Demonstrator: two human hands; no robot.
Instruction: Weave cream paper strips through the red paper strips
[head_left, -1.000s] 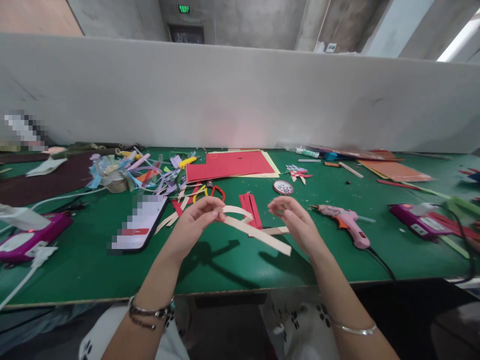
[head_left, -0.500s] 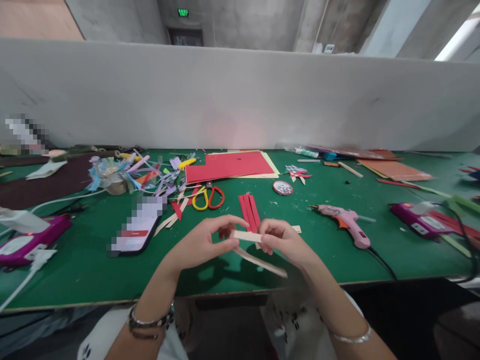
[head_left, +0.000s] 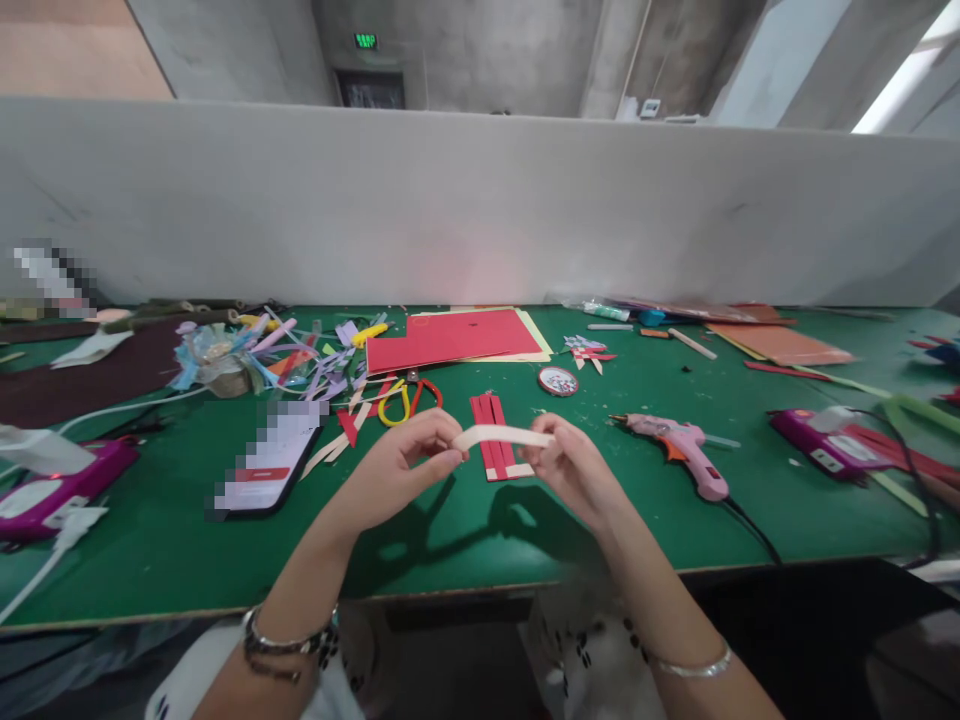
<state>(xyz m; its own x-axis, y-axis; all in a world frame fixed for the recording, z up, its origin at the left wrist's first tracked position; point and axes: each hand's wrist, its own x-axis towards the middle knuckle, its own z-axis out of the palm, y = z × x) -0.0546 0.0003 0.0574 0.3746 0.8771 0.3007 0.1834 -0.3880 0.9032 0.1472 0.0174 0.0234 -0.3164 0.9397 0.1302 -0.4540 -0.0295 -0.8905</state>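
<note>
Between my two hands a narrow cream strip (head_left: 504,434) is stretched above the table, slightly bowed. My left hand (head_left: 420,462) pinches its left end between thumb and fingers. At the right end, my right hand (head_left: 571,462) grips it the same way. Behind and below the strip lie several red strips (head_left: 496,462) side by side, with a cream strip (head_left: 519,471) across their near end. Scissors (head_left: 409,400) with one yellow and one red handle rest beyond my left hand. To the right of my right hand is a pink glue gun (head_left: 681,440).
Red sheets (head_left: 457,338) over pale yellow ones lie at the back, near a round patterned disc (head_left: 558,381). A phone (head_left: 274,460) and a heap of ribbon scraps (head_left: 225,355) sit on the left. Purple power strips (head_left: 823,446) stand at both sides. A white partition (head_left: 480,200) borders the table.
The cream strip, which was folded with one end hanging down, is now drawn out between my hands. My hands have moved apart and up, uncovering the red strips.
</note>
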